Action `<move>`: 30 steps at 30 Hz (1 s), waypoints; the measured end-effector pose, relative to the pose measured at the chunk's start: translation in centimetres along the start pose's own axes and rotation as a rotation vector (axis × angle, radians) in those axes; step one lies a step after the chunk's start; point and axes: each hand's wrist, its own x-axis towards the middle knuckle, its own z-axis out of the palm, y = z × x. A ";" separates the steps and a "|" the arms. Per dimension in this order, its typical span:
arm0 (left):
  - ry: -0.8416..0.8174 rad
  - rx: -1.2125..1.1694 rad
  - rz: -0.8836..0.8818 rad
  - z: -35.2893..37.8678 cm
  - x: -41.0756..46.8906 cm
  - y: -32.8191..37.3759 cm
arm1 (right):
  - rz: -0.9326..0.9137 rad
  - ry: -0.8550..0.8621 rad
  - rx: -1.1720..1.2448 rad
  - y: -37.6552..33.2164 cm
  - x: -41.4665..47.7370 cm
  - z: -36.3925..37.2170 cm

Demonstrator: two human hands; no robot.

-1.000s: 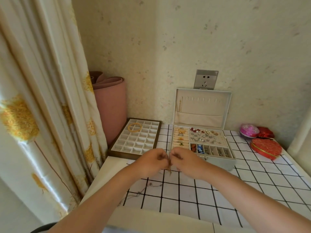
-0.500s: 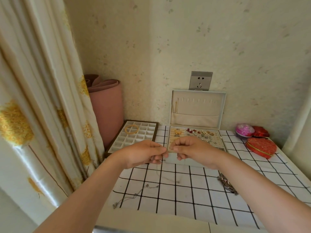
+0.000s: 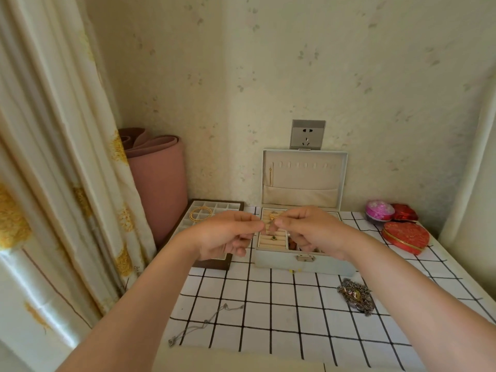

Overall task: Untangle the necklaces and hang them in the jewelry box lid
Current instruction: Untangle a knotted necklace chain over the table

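Both forearms reach in from the near edge over a white tablecloth [image 3: 281, 318] with a black grid. On the cloth at the near left lies a thin silver chain [image 3: 206, 324], loosely stretched out. Further in on the right sits a tangled heap of necklaces [image 3: 355, 296], just near of the jewelry box [image 3: 300, 261].

The left hand [image 3: 228, 236] and right hand [image 3: 311, 232] are raised above the box's near left part, fingers curled, thumb and forefinger of each pinched tight, the tips almost meeting. Between them they hold a fine chain [image 3: 270, 226], of which only a short piece shows.

The box stands open with its latch facing near; its ring rolls and compartments are partly hidden by the hands. Its lid [image 3: 304, 178] stands upright against the far wall, with a row of hooks above a fabric pocket. A gold necklace [image 3: 270, 174] hangs at the lid's left end.

Left of the box is a divided tray [image 3: 214, 206] holding gold bangles [image 3: 200, 213]. A rolled pink mat [image 3: 158, 183] and a curtain [image 3: 53, 157] stand further left. At the far right are a red heart-shaped tin [image 3: 405, 237], a pink round box [image 3: 379, 210] and a small red box [image 3: 405, 212]. A wall socket [image 3: 307, 135] sits above the lid.
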 end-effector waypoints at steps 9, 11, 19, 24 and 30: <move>0.257 0.200 0.184 -0.6 5.1 3.3 | -0.102 0.196 0.060 -1.2 3.3 -3.3; 0.332 0.218 0.227 -1.0 6.6 4.1 | -0.100 0.253 0.005 -1.5 4.4 -4.3; 0.504 0.342 0.275 -3.0 12.0 5.1 | -0.132 0.495 -0.237 -1.9 9.4 -7.4; 0.655 0.527 0.328 -4.2 16.0 3.8 | -0.119 0.656 -0.327 0.1 13.2 -8.6; 0.814 0.662 0.372 -4.1 19.8 2.9 | -0.171 0.892 -0.421 1.5 16.9 -8.7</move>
